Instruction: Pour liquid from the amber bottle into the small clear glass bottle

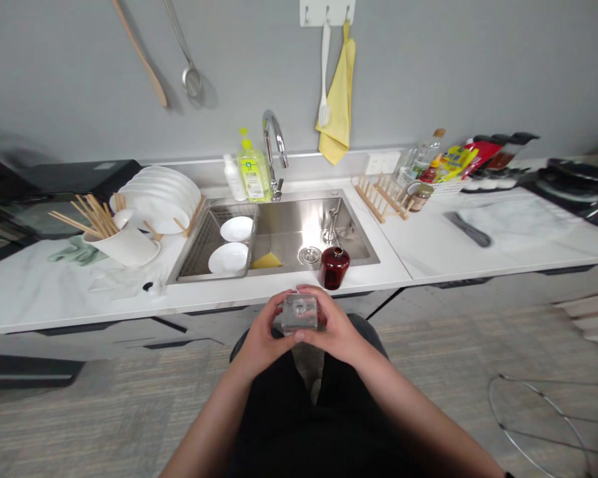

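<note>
Between my two hands, in front of the counter edge, is a small clear square container [299, 313]. My left hand [268, 332] wraps its left side, and my right hand [333, 325] grips its right side. The thumbs meet at the near side of the container. Just beyond my right hand, a dark red glass bottle [334, 269] stands upright on the counter's front strip by the sink. Its narrow neck shows no cap.
The steel sink [289, 229] holds a rack with two white bowls [229, 257] and a yellow sponge [268, 261]. White plates [157, 192] and a chopstick holder [124, 245] stand left. A wooden rack [379, 199] stands right. A wire frame [538, 425] lies low right.
</note>
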{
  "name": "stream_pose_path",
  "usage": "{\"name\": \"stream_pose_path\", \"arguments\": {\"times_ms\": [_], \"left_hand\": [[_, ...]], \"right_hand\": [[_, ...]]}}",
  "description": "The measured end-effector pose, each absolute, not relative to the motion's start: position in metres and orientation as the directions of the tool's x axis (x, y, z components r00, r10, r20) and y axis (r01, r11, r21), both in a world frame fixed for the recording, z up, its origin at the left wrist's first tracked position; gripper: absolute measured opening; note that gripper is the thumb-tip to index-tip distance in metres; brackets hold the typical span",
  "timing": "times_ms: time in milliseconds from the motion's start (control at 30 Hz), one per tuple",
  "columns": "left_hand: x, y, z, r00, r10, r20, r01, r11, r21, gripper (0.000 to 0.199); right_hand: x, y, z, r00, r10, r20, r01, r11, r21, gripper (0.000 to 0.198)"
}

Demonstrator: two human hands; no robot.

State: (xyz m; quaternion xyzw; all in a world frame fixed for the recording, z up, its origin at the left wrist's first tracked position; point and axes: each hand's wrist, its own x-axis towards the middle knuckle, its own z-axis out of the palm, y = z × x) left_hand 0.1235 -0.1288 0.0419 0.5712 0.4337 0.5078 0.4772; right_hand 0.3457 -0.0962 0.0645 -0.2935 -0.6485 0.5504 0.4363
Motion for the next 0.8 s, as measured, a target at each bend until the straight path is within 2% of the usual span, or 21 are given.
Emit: {"name": "stream_pose_path", "arguments": {"times_ms": [133,367,567,633,700,733,800], "left_hand": [[0.131,-0.135,0.044,0.074,0.983,0.166,-0.081,-0.16,0.984,0.083],[0.14,-0.152,0.054,0.054,0.988,0.143,-0.032,-0.142,0.989,0.08],[0.147,-0.16,0.046,0.007,0.991,0.135,-0.106,-0.133,0.985,0.089],[0.145,-0.161,0.043,-0.025,0.99,0.136,-0.132,-0.139,0.981,0.09],[0.14,-0.16,0.039,-0.078,0.988,0.133,-0.149,-0.144,0.978,0.093],[0.138,-0.159,0.037,-0.108,0.986,0.128,-0.159,-0.144,0.977,0.095],[0.133,-0.156,0.034,-0.152,0.983,0.106,-0.191,-0.134,0.972,0.1]], "right_hand": [[0.345,-0.1,0.064,-0.456,0.851,0.261,-0.045,0.271,-0.962,0.083],[0.353,-0.111,0.064,-0.444,0.844,0.299,-0.03,0.32,-0.947,0.08],[0.384,-0.115,0.073,-0.479,0.818,0.317,0.015,0.369,-0.929,0.092],[0.4,-0.107,0.07,-0.368,0.864,0.343,0.027,0.378,-0.925,0.078],[0.415,-0.093,0.062,-0.159,0.911,0.381,0.086,0.397,-0.914,0.062],[0.42,-0.085,0.057,-0.052,0.914,0.401,0.134,0.405,-0.904,0.06],[0.427,-0.066,0.047,0.07,0.898,0.434,0.228,0.409,-0.883,0.073]]}}
